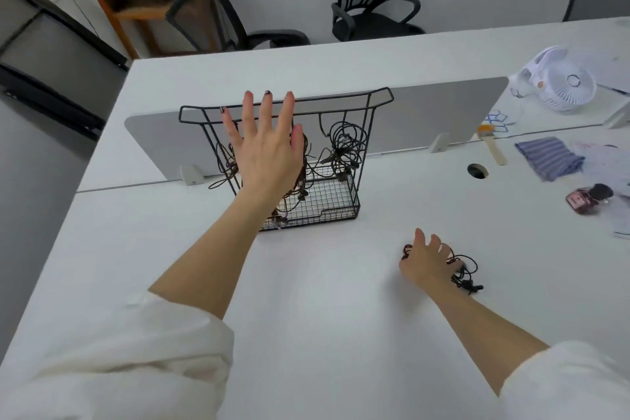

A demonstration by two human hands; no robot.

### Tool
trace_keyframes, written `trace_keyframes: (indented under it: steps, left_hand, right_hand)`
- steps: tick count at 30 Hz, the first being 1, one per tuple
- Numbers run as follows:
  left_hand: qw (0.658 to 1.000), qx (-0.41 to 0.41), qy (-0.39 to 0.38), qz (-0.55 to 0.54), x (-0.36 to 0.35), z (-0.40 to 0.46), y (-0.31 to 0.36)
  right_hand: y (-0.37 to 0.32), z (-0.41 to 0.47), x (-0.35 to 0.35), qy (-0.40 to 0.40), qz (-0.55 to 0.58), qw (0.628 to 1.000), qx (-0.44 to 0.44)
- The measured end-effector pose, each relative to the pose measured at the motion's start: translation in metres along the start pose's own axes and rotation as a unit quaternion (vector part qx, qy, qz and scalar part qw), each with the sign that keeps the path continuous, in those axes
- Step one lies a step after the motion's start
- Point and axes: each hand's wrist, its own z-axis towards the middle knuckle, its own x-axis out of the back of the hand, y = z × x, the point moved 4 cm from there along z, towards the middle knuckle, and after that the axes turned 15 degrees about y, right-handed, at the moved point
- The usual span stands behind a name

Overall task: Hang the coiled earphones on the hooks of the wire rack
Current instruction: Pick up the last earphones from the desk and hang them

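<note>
A black wire rack (pixel 371 119) with a mesh tray at its foot stands against the grey desk divider. Black coiled earphones (pixel 346 147) hang from a hook on its right side; more coils (pixel 225 164) hang on the left, partly hidden by my left hand (pixel 264 150). That hand is raised in front of the rack with fingers spread, holding nothing. My right hand (pixel 428 261) lies on the white table to the right, fingers over a loose black coiled earphone (pixel 465 274); whether the fingers grip it is unclear.
A grey divider (pixel 443 112) runs across the desk behind the rack. To the right lie a white fan (pixel 559 83), a brush (pixel 492 143), a striped cloth (pixel 549 157), a cable hole (pixel 477 170) and a small pink bottle (pixel 583 201). Office chairs stand beyond the desk.
</note>
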Motion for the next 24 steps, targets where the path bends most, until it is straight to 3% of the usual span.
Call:
trace_keyframes:
  steps: [2,6,11,17,20,24]
  left_hand:
    - [1.0,0.001,-0.021,0.006,-0.007,-0.001,-0.002]
    - [0.999,-0.013,-0.027,0.022,-0.008,-0.002,-0.005]
    - [0.998,-0.03,-0.041,0.027,-0.005,0.0,-0.007]
    - [0.996,-0.055,-0.065,0.028,0.001,0.004,-0.013]
    - [0.995,-0.073,-0.069,0.002,0.005,0.006,-0.019]
    - [0.995,-0.071,-0.06,-0.028,0.013,0.006,-0.03]
  right_hand:
    - [0.009,-0.003,-0.013,-0.03,-0.031,0.999,0.025]
    - [0.0,-0.007,-0.026,-0.002,-0.061,0.993,0.099]
    - [-0.04,-0.012,-0.013,-0.015,0.208,0.974,0.09]
    - [-0.09,-0.033,0.035,-0.09,0.435,0.885,0.14]
    - [-0.109,-0.043,0.065,-0.096,0.492,0.852,0.152]
    - [-0.126,-0.042,0.103,-0.016,0.484,0.853,0.197]
